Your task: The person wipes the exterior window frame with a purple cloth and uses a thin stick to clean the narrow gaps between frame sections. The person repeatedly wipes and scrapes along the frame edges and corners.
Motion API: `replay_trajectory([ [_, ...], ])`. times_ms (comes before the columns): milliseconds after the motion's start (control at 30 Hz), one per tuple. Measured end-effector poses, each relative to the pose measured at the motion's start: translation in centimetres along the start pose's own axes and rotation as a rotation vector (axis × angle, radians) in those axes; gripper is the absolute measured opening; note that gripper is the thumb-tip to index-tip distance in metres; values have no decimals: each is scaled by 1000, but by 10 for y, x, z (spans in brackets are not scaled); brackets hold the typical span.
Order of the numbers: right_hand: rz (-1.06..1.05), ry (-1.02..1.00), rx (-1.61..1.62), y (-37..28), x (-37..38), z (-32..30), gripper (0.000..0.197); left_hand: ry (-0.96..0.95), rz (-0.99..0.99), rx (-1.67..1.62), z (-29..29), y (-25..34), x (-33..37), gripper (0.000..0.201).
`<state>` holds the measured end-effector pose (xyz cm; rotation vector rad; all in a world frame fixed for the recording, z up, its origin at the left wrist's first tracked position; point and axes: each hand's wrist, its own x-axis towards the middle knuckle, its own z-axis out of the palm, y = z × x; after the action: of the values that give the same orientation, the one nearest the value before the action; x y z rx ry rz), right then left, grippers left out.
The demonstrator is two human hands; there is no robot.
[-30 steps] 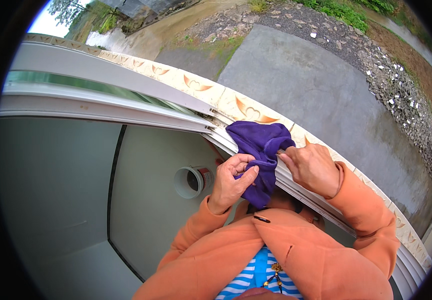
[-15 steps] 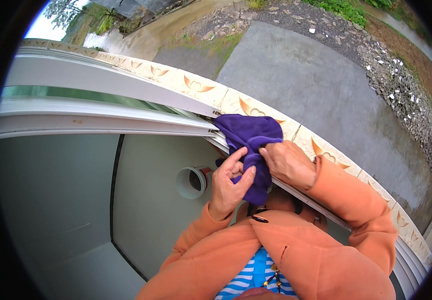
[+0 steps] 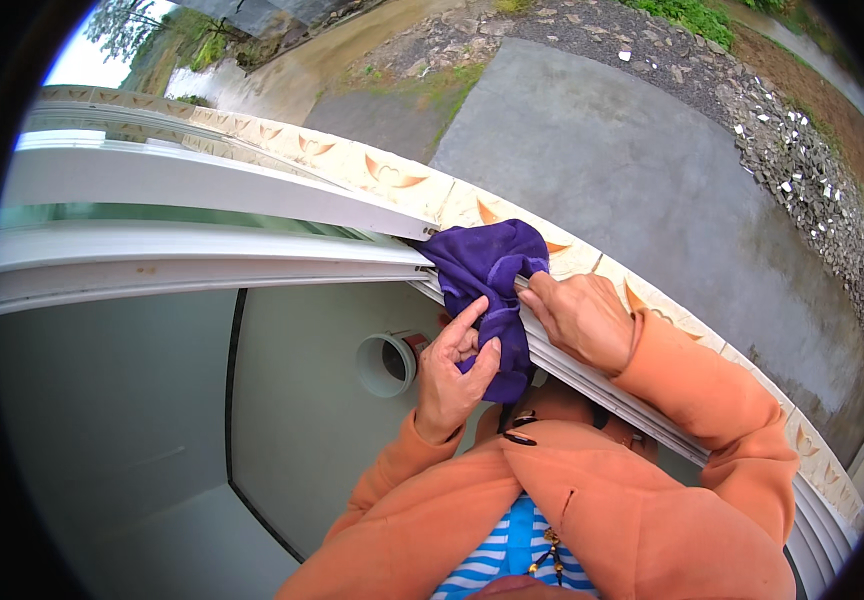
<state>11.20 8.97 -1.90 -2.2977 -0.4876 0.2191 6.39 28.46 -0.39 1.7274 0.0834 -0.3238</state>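
A bunched purple cloth is draped over the white window track, close to the ends of the sliding window frames. My left hand pinches the lower, hanging part of the cloth between thumb and fingers on the indoor side. On the cloth's right edge, my right hand has its fingers closed and pressed down at the track; its fingertips are partly hidden against the cloth. Beside the track on the outer side runs a cream tiled ledge with orange patterns.
Below on the indoor floor stands a white bucket. Pale wall or floor panels with a black strip lie to the left. Outside, far below the ledge, are a grey concrete slab and a gravel heap.
The cloth's upper part has shifted slightly left and its right side has drawn in, baring more track by my right hand. The window frames sit a little differently in view.
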Motion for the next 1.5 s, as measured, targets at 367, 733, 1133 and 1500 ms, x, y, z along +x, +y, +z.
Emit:
replay_trajectory([
  [367, -196, 104, 157, 6, 20, 26, 26, 96, -19, -55, -10, 10, 4, 48],
  [733, -279, 266, 113, 9, 9, 40, 46, 106, -5, -93, -16, 5, 12, 46],
  [1133, -136, 248, 337, -4, 21, 39, 16, 253, 43, -48, -19, -8, 21, 29],
  [1500, -23, 107, 344, -7, -28, -25, 21, 71, 54, -45, -13, 24, -1, 20],
])
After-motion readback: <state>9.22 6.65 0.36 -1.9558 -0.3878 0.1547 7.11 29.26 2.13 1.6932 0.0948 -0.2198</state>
